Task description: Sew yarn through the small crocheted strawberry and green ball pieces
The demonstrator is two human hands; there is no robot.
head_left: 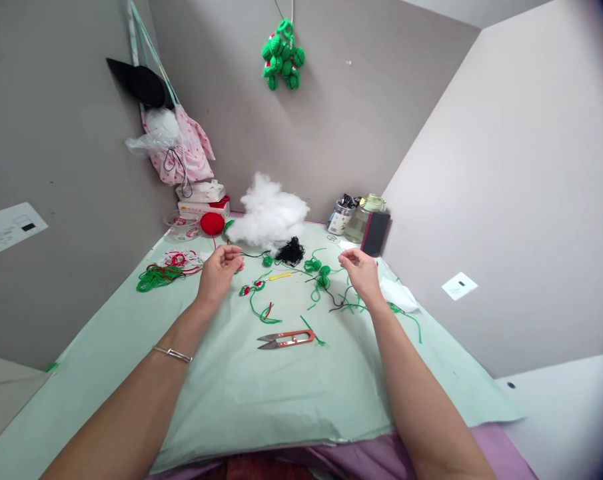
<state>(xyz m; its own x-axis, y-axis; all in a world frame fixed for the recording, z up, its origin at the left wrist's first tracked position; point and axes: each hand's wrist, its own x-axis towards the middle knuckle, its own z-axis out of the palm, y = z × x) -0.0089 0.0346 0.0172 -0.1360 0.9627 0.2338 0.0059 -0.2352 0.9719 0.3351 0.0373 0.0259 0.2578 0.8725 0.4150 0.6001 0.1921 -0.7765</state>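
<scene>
My left hand (220, 270) hovers over the left part of the covered table with its fingers bent together. A bit of green shows at its fingertips, too small to name. My right hand (361, 272) is raised on the other side, fingertips pinched; what they hold, if anything, cannot be made out. Between the hands lie a small red, white and green crocheted piece (252, 287), a crochet hook with a yellow handle (280, 276), green yarn pieces (323, 277) and a black yarn bundle (290, 251). Nearer me rest orange-handled thread snips (286, 339).
White stuffing (271, 213) is heaped at the back, beside a red yarn ball (212, 224). Loose green yarn (158, 277) lies far left. A jar (340, 217) and a dark phone (376, 233) stand back right. Green crocheted pieces (283, 57) hang on the wall.
</scene>
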